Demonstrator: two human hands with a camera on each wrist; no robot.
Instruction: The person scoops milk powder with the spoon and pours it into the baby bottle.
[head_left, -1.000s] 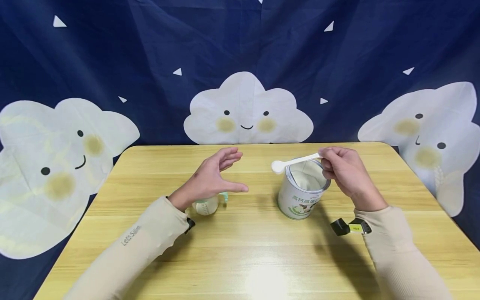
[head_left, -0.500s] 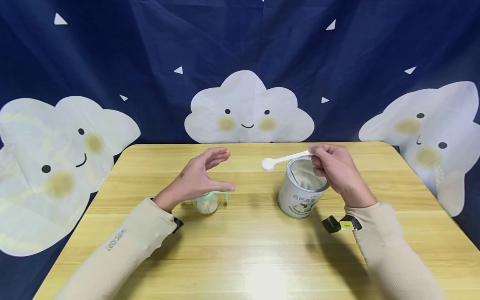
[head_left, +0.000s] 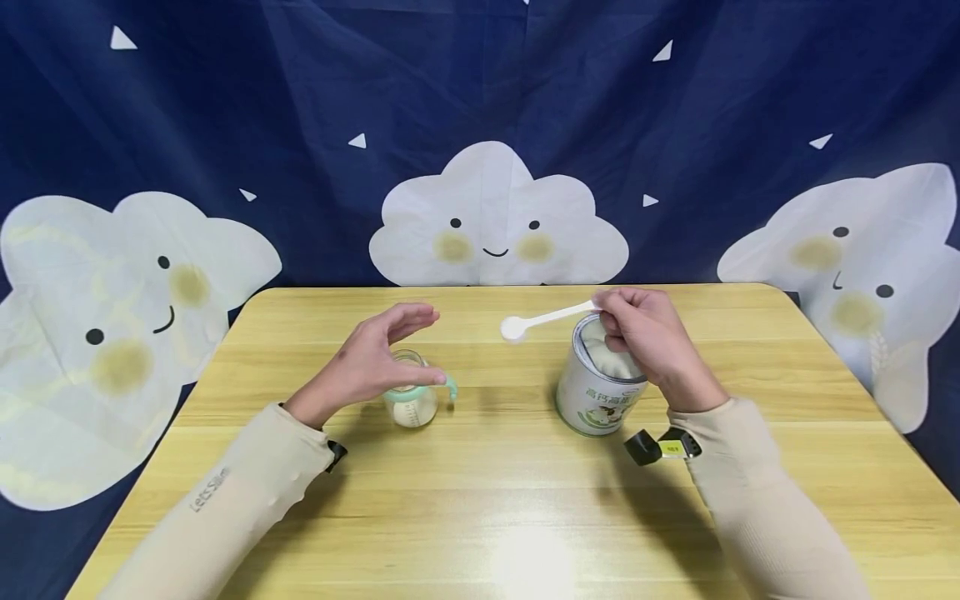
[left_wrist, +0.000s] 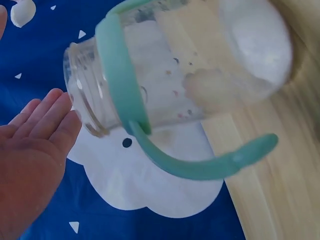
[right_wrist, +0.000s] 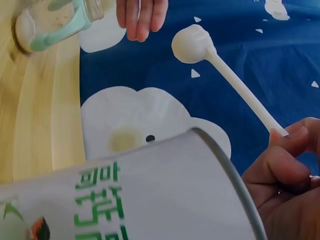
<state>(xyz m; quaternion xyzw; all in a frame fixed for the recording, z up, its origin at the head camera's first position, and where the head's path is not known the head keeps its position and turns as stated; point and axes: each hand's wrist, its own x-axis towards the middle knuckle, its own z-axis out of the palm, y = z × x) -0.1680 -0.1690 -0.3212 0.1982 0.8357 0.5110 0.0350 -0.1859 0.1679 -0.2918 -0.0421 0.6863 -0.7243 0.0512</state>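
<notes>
On the wooden table (head_left: 480, 517), an open powder tin (head_left: 600, 400) is seen at about 4 o'clock of the table's centre, and a clear baby bottle (head_left: 411, 398) with mint-green handles at about 8 o'clock, some white powder lying at its bottom. Above the bottle the left hand (head_left: 371, 360) is held wide, fingers straight, nothing gripped. Over the tin's rim the thin handle of a white scoop (head_left: 546, 317) is pinched by the right hand (head_left: 637, 333), its heaped bowl pointing toward 9 o'clock, between tin and bottle. Farthest back a dark blue cloud-printed backdrop (head_left: 495, 217) is hung.
</notes>
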